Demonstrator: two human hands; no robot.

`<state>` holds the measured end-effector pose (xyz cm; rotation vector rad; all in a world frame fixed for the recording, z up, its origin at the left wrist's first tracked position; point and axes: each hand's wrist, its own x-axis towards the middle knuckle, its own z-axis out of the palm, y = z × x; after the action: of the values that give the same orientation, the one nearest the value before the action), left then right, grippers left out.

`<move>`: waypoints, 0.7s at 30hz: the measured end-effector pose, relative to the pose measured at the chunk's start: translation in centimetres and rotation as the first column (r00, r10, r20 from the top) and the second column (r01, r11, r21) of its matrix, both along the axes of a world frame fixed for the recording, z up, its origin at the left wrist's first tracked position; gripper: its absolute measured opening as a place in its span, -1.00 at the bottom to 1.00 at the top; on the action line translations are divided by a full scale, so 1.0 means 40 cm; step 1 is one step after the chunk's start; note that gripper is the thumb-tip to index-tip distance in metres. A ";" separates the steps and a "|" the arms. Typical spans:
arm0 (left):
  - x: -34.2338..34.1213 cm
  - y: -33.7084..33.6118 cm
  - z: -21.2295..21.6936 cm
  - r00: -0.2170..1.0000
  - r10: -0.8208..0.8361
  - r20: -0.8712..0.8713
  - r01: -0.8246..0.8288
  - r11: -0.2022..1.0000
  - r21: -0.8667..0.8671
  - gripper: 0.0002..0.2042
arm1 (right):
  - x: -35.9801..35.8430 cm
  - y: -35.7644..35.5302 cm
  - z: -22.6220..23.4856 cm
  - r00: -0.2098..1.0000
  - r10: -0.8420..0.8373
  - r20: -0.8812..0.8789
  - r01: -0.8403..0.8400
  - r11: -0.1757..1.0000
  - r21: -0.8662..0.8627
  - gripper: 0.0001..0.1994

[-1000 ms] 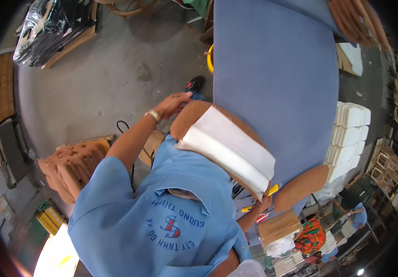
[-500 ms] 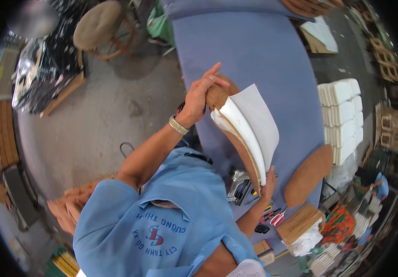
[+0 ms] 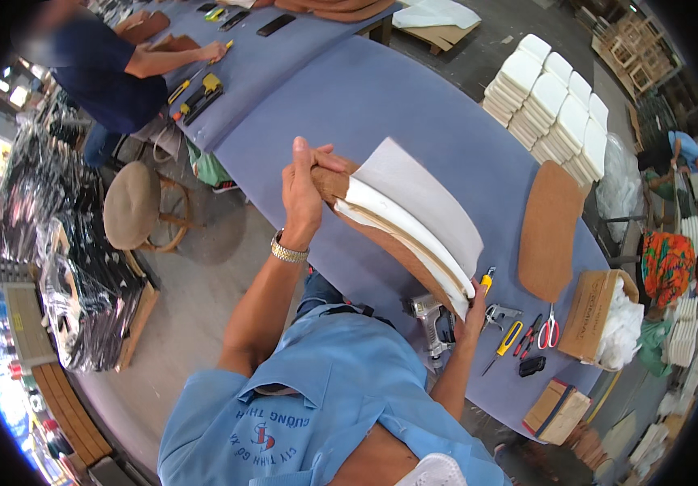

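Note:
A curved chair-back panel (image 3: pixel 397 249) is held up on edge above the blue-grey table. Its brown fabric covers the outer side, with white padding along the upper edge and a loose pale sheet (image 3: pixel 426 198) standing up from it. My left hand (image 3: pixel 304 185) is closed round the far-left end, thumb raised. At the near-right end my right hand (image 3: pixel 470 314) grips the lower corner; some of its fingers are hidden. A yellow-handled cutter (image 3: pixel 487 280) shows just beyond that hand; I cannot tell whether they touch. Beside the panel's lower end lies a metal staple gun (image 3: pixel 430 322).
Right of my hand lie a yellow screwdriver (image 3: pixel 509 338), red-handled scissors (image 3: pixel 549 330) and a black object (image 3: pixel 532 367). Beyond are another brown panel (image 3: pixel 550 231), a cardboard box (image 3: pixel 588 312) and stacked white cushions (image 3: pixel 547 105). A co-worker's arm (image 3: pixel 175 61) reaches over the table's far left.
The view has swung, bringing the co-worker and far-left table into sight. The panel is tilted flatter, its left end lower relative to before. Both hands keep their hold on it.

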<state>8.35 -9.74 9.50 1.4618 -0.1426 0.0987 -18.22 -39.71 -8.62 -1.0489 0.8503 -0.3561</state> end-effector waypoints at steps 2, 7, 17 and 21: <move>0.006 -0.010 -0.006 1.000 0.014 0.009 -0.014 1.000 -0.015 -0.21 | 0.010 -0.009 0.002 1.000 0.023 0.009 -0.023 0.999 0.024 -0.35; -0.003 0.006 -0.011 0.997 -0.074 0.034 0.078 0.988 -0.133 -0.22 | 0.019 -0.093 -0.010 0.964 0.244 -0.103 -0.248 0.968 -0.030 -0.56; -0.113 0.251 -0.149 0.921 -0.059 -0.384 -0.025 0.977 -0.211 -0.60 | 0.118 0.017 0.214 0.660 0.746 -0.092 -0.706 0.573 -0.415 -0.89; -0.193 0.356 -0.298 0.778 0.012 -0.628 0.013 0.999 0.036 -0.56 | 0.036 0.067 0.218 0.611 0.780 -0.134 -0.736 0.497 -0.459 -0.86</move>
<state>0.64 4.50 -2.41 1.4607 0.4097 -0.4017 -16.77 -37.03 0.09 -1.7540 0.1181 0.1767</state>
